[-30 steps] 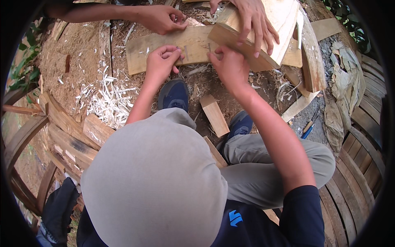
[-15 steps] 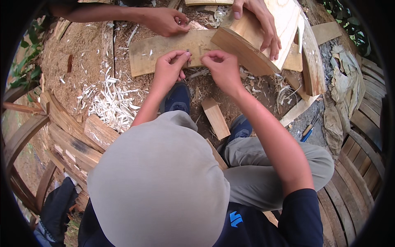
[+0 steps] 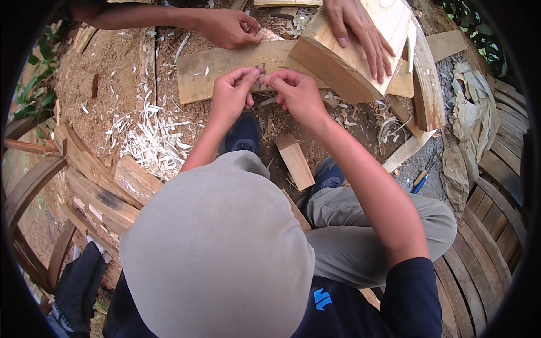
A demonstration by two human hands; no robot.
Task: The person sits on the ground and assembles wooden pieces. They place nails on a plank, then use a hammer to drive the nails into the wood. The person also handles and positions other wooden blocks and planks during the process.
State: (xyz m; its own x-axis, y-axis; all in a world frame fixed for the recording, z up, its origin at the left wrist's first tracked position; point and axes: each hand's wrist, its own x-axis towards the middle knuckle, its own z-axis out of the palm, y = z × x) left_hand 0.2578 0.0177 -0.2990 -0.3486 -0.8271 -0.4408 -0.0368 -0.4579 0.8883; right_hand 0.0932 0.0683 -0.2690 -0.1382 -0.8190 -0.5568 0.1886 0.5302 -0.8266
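Observation:
My left hand (image 3: 232,93) is closed in a pinch on a thin dark nail, held above a curved wooden board (image 3: 208,65). Close beside it, my right hand (image 3: 300,96) pinches a second nail (image 3: 264,69), which stands upright between the fingertips. The two nails are almost side by side, and their lower ends are hard to make out. Across from me, another person's hand (image 3: 230,28) hovers over the board's far edge with its fingers curled. Another hand (image 3: 360,34) lies spread on a thick wooden block (image 3: 338,65), which rests over the board's right end.
A small wood offcut (image 3: 296,163) lies between my shoes. Pale shavings (image 3: 152,138) are heaped at the left, near stacked timber (image 3: 101,197). On the right are a curved wood piece (image 3: 429,107), a crumpled cloth (image 3: 468,124), a blue-handled tool (image 3: 418,185) and a slatted wooden structure (image 3: 484,236).
My right hand has moved left toward my left hand, bringing an upright nail into sight. The other person's hand on the block has shifted slightly and its fingers have stretched out.

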